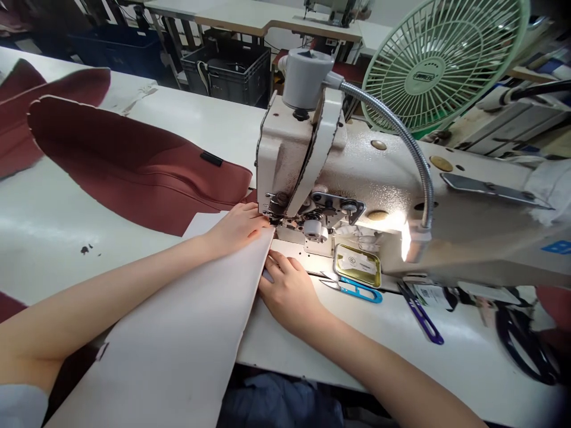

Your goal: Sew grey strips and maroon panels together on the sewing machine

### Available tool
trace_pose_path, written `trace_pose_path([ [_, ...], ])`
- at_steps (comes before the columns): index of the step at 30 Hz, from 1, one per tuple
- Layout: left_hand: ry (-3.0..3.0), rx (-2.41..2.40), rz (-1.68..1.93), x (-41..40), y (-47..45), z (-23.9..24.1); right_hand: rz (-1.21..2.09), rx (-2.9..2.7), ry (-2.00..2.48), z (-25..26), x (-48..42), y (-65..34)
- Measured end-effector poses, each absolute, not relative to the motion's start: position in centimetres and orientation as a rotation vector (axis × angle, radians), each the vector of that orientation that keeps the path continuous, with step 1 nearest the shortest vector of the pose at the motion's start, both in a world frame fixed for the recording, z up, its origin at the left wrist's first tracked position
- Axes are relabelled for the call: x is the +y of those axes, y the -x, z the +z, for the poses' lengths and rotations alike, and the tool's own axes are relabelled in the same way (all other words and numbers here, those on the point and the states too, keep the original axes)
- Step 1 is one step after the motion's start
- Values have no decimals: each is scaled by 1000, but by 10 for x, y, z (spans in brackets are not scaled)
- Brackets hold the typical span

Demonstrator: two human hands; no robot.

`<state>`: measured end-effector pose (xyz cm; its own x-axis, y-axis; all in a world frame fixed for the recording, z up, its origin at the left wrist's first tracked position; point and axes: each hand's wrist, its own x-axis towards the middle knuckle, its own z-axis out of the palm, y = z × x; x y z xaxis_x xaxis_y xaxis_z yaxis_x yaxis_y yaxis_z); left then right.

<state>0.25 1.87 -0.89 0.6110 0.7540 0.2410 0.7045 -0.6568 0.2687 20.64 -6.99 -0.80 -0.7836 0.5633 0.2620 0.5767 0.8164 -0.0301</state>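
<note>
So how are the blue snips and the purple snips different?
The blue snips have a light blue handle; the purple snips have a dark purple one. The blue snips lie nearly sideways by the metal tin, while the purple snips slant more steeply, farther from the right hand. Both lie on the white table.

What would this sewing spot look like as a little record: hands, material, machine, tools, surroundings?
Left hand: lying on the white sheet, fingertips close to the stitching area; left hand
Right hand: at the sheet's right edge, fingers bent; right hand
Machine: pale sewing machine with a lit lamp on a flexible metal neck
Other material: maroon piece beyond the left forearm
Tools: blue snips by a small tray; purple snips farther right
Behind machine: green fan
Needle tip: can't be made out
</note>
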Motion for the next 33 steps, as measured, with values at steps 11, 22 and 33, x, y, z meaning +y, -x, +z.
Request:
trace_pose_path([
  [11, -2742, 1137, 579, 30, -1, -5, -76, -2720, 916, -9, -69, -207],
  [22, -2739, 1098, 487, -34, 4, 5, -18, -2848, 726, -4, -89, -202],
  [33, -2798, 1161, 566, -7, 0, -6, -68, -2830, 775, -4, -83, -204],
])
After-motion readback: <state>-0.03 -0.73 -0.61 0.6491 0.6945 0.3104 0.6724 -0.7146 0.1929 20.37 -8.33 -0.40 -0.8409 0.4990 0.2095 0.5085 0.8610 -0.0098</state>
